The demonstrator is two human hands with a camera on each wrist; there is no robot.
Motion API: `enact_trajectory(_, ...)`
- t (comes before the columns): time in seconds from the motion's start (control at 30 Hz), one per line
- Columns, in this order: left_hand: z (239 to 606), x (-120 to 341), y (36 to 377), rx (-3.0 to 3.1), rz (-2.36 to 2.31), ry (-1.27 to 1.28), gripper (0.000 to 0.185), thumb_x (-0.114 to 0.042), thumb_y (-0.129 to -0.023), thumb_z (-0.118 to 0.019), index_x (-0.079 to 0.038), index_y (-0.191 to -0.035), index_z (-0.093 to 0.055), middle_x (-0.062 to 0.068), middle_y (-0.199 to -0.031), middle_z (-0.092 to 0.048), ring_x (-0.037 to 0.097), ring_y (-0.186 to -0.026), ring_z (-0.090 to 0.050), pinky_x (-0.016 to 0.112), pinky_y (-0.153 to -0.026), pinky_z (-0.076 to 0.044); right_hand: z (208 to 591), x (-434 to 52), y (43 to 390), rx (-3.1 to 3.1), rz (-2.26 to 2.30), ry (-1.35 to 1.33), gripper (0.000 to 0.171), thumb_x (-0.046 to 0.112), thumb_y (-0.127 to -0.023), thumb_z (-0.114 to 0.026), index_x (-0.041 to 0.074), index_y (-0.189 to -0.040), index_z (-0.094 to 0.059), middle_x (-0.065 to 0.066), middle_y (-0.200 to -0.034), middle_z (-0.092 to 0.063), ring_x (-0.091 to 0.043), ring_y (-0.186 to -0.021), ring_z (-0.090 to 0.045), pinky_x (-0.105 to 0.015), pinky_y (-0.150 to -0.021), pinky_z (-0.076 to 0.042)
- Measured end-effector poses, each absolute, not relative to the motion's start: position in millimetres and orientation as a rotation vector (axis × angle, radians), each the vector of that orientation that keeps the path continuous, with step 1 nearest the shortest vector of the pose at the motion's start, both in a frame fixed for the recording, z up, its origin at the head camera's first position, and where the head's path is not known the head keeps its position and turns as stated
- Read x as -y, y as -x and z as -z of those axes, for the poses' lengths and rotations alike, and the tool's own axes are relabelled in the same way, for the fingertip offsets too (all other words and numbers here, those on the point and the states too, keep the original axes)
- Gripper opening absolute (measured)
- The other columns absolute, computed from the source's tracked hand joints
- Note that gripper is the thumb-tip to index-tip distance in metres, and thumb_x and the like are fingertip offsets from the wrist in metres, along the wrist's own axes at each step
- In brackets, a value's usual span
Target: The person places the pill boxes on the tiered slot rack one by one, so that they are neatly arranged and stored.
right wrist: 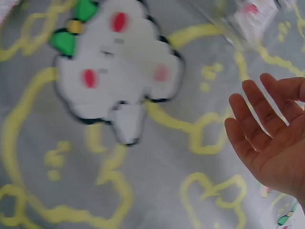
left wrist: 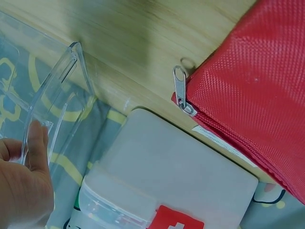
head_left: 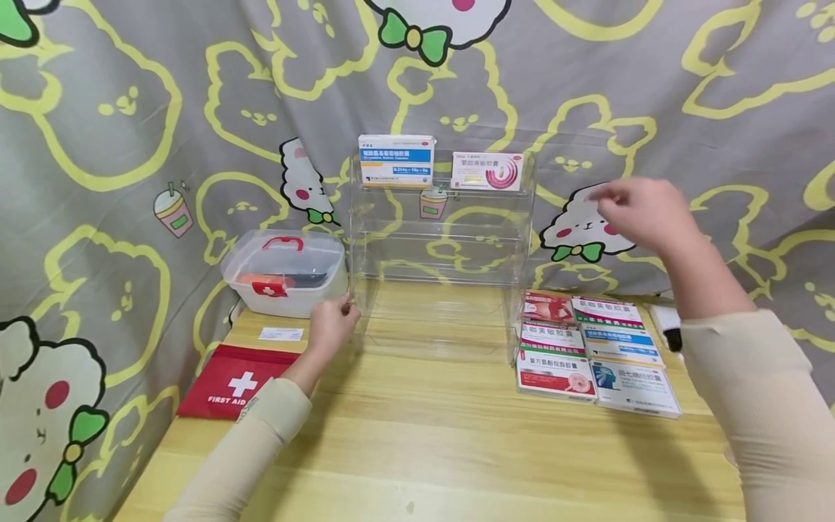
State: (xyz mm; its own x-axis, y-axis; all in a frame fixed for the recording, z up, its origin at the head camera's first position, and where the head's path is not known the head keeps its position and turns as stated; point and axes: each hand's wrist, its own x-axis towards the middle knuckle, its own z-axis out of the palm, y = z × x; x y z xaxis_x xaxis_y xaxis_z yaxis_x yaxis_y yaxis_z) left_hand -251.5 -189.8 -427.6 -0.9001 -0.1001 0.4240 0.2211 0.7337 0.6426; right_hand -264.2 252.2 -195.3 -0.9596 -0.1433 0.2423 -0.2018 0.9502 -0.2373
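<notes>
A clear acrylic tiered rack [head_left: 443,333] stands on the table in the head view. On its top tier are a blue-and-white medicine box [head_left: 396,163] at the left and a white-and-pink medicine box [head_left: 485,172] at the right. My left hand [head_left: 331,322] pinches the rack's left side edge; in the left wrist view the thumb and fingers [left wrist: 37,148] lie on either side of the clear panel. My right hand [head_left: 642,210] hangs in the air right of the rack, holding nothing, its fingers [right wrist: 257,114] loosely bent in the right wrist view.
Several medicine boxes [head_left: 554,373] lie in two columns at the rack's right. Left of the rack stands a lidded clear first-aid box [head_left: 287,272], with a red first-aid pouch [head_left: 228,380] in front. A patterned curtain [head_left: 228,145] hangs behind the table [head_left: 417,449].
</notes>
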Motion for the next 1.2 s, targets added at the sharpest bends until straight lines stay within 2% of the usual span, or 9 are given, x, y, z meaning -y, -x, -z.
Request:
enact_trajectory(0.07, 427, 190, 252, 2.503, 1.007, 0.109, 0.031, -0.001, -0.079, -0.058, 0.005, -0.108, -0.067, 0.022, -0.090, -0.070, 0.023, -0.058, -0.063, 0.025, -0.045, -0.047, 215, -266, 254, 2.896, -0.403, -0.274, 0.042, 0.029, -0.095, -0.040, 0.005, -0.124, -0.060, -0.021, -0.103, -0.064, -0.031, -0.064, -0.052, -0.043, -0.056, -0.039)
enact_trajectory(0.13, 426, 191, 252, 2.516, 1.016, 0.116, 0.032, -0.002, -0.079, -0.058, 0.006, -0.109, -0.066, 0.023, -0.092, -0.069, 0.021, -0.055, -0.061, 0.023, -0.042, -0.044, 234, -281, 244, 2.939, -0.442, -0.273, 0.044, 0.034, -0.096, -0.043, 0.004, -0.124, -0.059, -0.024, -0.111, -0.062, -0.035, -0.080, -0.056, -0.049, -0.066, -0.044)
enact_trajectory(0.2, 425, 192, 251, 2.536, 1.031, 0.102, 0.033, -0.002, -0.079, -0.058, 0.006, -0.111, -0.065, 0.023, -0.094, -0.069, 0.019, -0.054, -0.059, 0.022, -0.041, -0.043, 255, -297, 236, 2.999, -0.461, -0.257, 0.049, 0.040, -0.096, -0.045, 0.003, -0.124, -0.057, -0.026, -0.116, -0.059, -0.040, -0.098, -0.055, -0.056, -0.077, -0.043)
enact_trajectory(0.27, 426, 191, 251, 2.557, 1.045, 0.076, 0.034, -0.004, -0.080, -0.057, 0.006, -0.112, -0.064, 0.023, -0.096, -0.069, 0.018, -0.054, -0.058, 0.021, -0.041, -0.042, 277, -312, 228, 3.071, -0.468, -0.210, 0.052, 0.042, -0.095, -0.045, 0.001, -0.125, -0.056, -0.027, -0.118, -0.058, -0.044, -0.103, -0.053, -0.060, -0.081, -0.042)
enact_trajectory(0.5, 426, 190, 251, 2.560, 1.027, 0.038, 0.031, -0.007, -0.082, -0.057, 0.000, -0.110, -0.068, 0.017, -0.087, -0.071, 0.018, -0.055, -0.059, 0.025, -0.045, -0.045, 350, -354, 200, 3.225, -0.398, -0.233, 0.042, 0.028, -0.087, -0.062, -0.005, -0.112, -0.061, -0.028, -0.106, -0.060, -0.046, -0.096, -0.055, -0.055, -0.073, -0.045)
enact_trajectory(0.7, 428, 190, 253, 2.577, 1.076, 0.023, 0.034, -0.008, -0.083, -0.057, 0.001, -0.114, -0.065, 0.019, -0.093, -0.071, 0.012, -0.048, -0.052, 0.024, -0.041, -0.043, 395, -374, 179, 3.299, -0.500, -0.201, 0.064, 0.031, -0.076, -0.074, -0.011, -0.115, -0.047, -0.039, -0.110, -0.040, -0.053, -0.098, -0.047, -0.061, -0.079, -0.041)
enact_trajectory(0.93, 427, 191, 252, 2.565, 1.116, 0.037, 0.036, -0.008, -0.083, -0.056, 0.004, -0.115, -0.063, 0.023, -0.097, -0.068, 0.011, -0.043, -0.047, 0.025, -0.038, -0.041, 418, -382, 174, 3.305, -0.438, -0.284, 0.056, 0.032, -0.068, -0.079, -0.004, -0.105, -0.056, -0.034, -0.105, -0.048, -0.046, -0.095, -0.050, -0.059, -0.080, -0.042)
enact_trajectory(1.2, 428, 190, 250, 2.499, 1.087, 0.080, 0.035, -0.007, -0.079, -0.055, 0.006, -0.110, -0.066, 0.024, -0.095, -0.068, 0.011, -0.043, -0.049, 0.025, -0.038, -0.040, 422, -390, 177, 3.269, -0.394, -0.311, 0.056, 0.027, -0.066, -0.081, -0.001, -0.109, -0.061, -0.038, -0.113, -0.046, -0.054, -0.098, -0.050, -0.062, -0.078, -0.042)
